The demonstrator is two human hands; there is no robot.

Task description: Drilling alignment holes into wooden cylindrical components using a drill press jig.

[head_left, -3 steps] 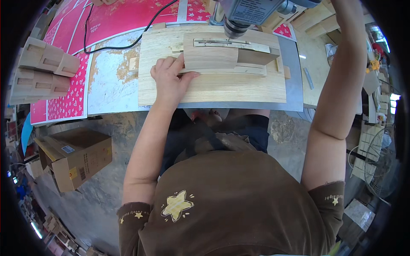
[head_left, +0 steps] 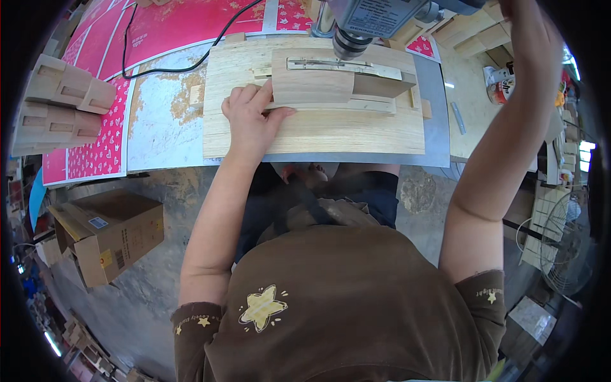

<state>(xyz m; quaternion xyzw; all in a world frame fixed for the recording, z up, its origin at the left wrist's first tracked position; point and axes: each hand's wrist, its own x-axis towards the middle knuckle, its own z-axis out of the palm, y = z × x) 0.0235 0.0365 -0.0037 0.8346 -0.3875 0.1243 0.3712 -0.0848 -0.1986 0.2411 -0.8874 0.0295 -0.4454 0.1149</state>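
Observation:
A pale wooden block (head_left: 312, 86) with a long narrow slot in its top lies in a jig of wooden strips on a light wooden board (head_left: 356, 137). My left hand (head_left: 249, 116) grips the block's left end, thumb along its front edge and the other fingers behind. Over the block hangs the grey drill press head, its dark chuck (head_left: 351, 46) close above the slot. My right arm (head_left: 493, 159) reaches up to the top right beside the drill press. My right hand (head_left: 531, 28) is cut by the top edge, and its fingers are hidden.
Stacked wooden blocks with recesses (head_left: 67, 105) stand at the left on the pink-patterned table cover. A black cord (head_left: 168, 71) loops behind the board. A blue-grey marker (head_left: 458, 118) lies right of it. On the floor sits an open cardboard box (head_left: 114, 235).
My right forearm has swung outward to the right and its elbow has shifted left, uncovering a red and white container. My left hand and the block hold still.

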